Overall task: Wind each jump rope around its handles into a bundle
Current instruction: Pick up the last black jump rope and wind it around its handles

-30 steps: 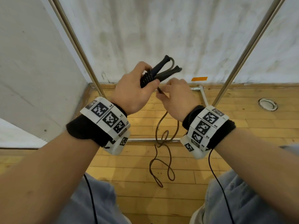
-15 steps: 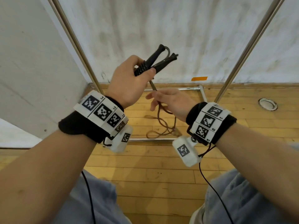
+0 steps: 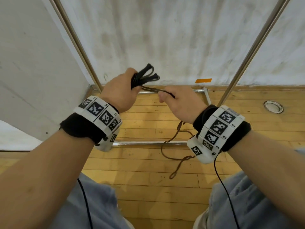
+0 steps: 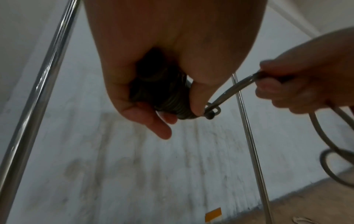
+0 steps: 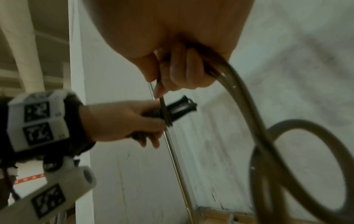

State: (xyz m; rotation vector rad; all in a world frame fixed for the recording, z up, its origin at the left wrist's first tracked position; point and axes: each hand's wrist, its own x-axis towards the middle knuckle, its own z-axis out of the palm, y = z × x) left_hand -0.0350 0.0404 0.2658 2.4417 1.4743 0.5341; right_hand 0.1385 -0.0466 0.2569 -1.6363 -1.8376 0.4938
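Observation:
My left hand [image 3: 121, 90] grips two black jump-rope handles [image 3: 146, 75] held together, with several turns of dark cord wound round them [image 4: 172, 97]. Their far ends fan apart above my fist. My right hand [image 3: 179, 100] pinches the brown cord [image 3: 151, 89], which runs taut from the handles to my fingers. The loose cord [image 3: 175, 142] hangs below my right wrist and lies in loops on the wooden floor. In the right wrist view the cord [image 5: 247, 109] leaves my right hand [image 5: 172, 72] and curls into a big loop. My left hand [image 4: 153, 94] wraps the bundle.
Two slanted metal poles [image 3: 77, 45] [image 3: 257, 45] and low floor rails [image 3: 148, 143] frame the space ahead. A white wall [image 3: 165, 38] stands behind, with an orange tape mark [image 3: 203, 80]. A round floor fitting [image 3: 273, 106] sits at right. My knees fill the bottom.
My right hand has risen from below the handles and pulled the cord out taut to the right. My left hand has lowered and tipped the handles more level. Less loose cord lies on the floor.

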